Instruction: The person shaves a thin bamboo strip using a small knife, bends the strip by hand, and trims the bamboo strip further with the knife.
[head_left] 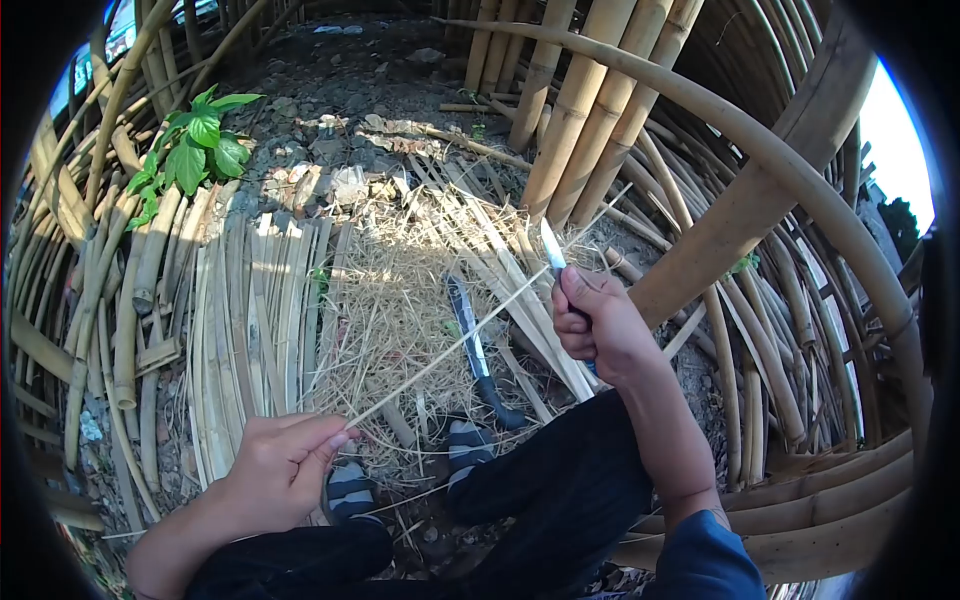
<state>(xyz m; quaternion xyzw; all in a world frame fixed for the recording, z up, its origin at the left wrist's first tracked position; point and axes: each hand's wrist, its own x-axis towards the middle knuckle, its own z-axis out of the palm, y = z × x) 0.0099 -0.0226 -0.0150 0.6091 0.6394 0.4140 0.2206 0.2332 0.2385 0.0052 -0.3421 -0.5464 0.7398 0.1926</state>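
Observation:
My left hand (285, 465) pinches the near end of a thin bamboo strip (430, 368), low and left of centre. The strip runs up and right, passing beside the blade of a small knife (552, 247). Wrapped round that knife's dark handle is my right hand (598, 325), with the blade pointing up. Below the strip, a larger blade with a dark handle (486, 385) lies on a heap of pale shavings (385, 290). Split bamboo slats (260, 300) lie side by side to the left of the heap.
Thick upright bamboo poles (580, 110) stand behind my right hand, and a slanting pole (740, 220) is close to its right. Bamboo stacks line both sides. A leafy green plant (195, 145) grows at the upper left. My sandalled feet (352, 492) are below the shavings.

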